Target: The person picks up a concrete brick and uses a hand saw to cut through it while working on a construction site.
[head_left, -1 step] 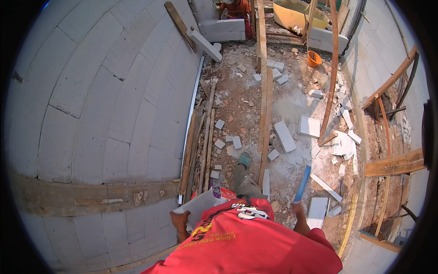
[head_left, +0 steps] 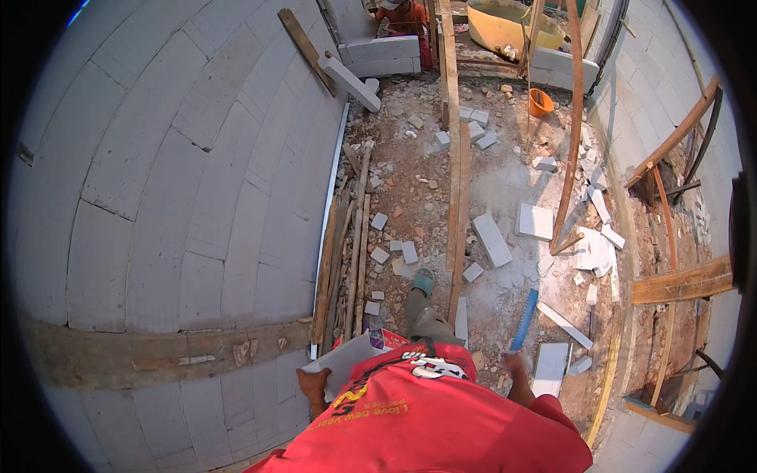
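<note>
My left hand (head_left: 314, 384) is wrapped round the edge of a pale grey lightweight block (head_left: 347, 359), held low beside my body; my red shirt hides part of it. A handsaw with a blue toothed blade (head_left: 524, 319) points forward from my right hand (head_left: 516, 366), whose fingers are closed at its near end. The saw's handle is mostly hidden in the grip. Just right of that hand a large white block (head_left: 550, 369) lies on the ground, and a narrow white strip (head_left: 564, 325) lies beside the blade.
Block offcuts (head_left: 493, 240) and rubble cover the ground. Long timbers (head_left: 453, 158) run up the middle; sticks (head_left: 359, 244) lie along the left block wall (head_left: 158, 197). A curved wooden pole (head_left: 572, 134) and an orange bucket (head_left: 540, 102) are farther right. Another person (head_left: 406, 22) is at the far end.
The view has tilted very slightly, moving the wall and far end a little in the picture. Both hands keep their hold on the block and the handsaw.
</note>
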The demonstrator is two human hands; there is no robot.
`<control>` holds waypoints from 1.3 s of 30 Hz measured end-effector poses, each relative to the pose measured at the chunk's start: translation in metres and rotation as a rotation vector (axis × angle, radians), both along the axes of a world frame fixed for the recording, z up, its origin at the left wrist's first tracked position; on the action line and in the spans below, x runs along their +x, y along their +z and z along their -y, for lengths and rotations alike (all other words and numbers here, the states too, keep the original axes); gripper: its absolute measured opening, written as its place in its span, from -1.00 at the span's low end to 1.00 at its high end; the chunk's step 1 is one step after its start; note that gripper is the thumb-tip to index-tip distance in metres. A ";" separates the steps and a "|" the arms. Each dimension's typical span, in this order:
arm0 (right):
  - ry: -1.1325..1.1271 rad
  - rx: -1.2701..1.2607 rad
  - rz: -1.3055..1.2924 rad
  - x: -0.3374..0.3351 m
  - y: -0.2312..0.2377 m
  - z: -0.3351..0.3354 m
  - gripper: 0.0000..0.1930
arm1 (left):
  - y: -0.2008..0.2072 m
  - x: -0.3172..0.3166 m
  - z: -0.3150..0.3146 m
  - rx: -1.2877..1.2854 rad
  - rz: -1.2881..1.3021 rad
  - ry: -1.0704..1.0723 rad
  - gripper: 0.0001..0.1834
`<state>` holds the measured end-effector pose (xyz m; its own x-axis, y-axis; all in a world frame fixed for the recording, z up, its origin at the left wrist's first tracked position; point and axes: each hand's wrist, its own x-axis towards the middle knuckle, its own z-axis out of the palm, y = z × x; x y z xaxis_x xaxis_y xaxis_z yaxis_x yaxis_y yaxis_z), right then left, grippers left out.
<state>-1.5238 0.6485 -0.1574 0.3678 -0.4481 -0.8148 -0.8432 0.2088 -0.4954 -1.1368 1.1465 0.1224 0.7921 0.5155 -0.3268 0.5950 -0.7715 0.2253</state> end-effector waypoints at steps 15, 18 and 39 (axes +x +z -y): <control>-0.127 0.091 0.159 0.332 0.166 0.132 -0.59 | 0.007 0.253 0.149 -0.069 0.049 -0.123 -0.04; -0.137 0.279 0.159 0.351 0.159 0.143 -0.64 | 0.015 0.312 0.194 -0.084 0.025 -0.179 -0.04; 0.297 -0.413 0.026 0.672 0.240 0.176 -0.77 | 0.037 0.714 0.514 -0.054 0.065 -0.967 -0.27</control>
